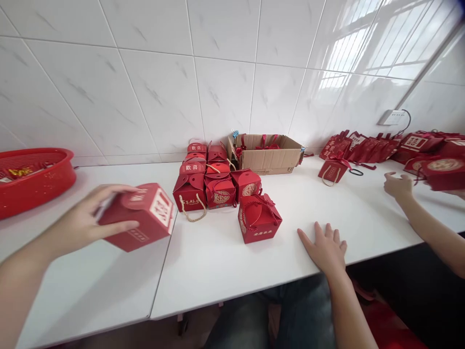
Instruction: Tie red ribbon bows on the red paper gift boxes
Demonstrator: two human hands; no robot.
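My left hand (109, 213) grips a red gift box (140, 218) with a white and gold label, held above the left part of the white table. My right hand (327, 247) lies on the tabletop near its front edge, fingers spread, holding nothing. Between my hands stands another red box (259, 218) with a red cord over its closed top. Several red boxes (220, 191) are packed together behind it, some with rope handles.
A red plastic basket (39, 186) sits at the far left. An open cardboard box (269, 162) holds red items by the tiled wall. Rightward are a small red box (332, 169), several red bags (374, 148) and a co-worker's hand (397, 186) near more boxes.
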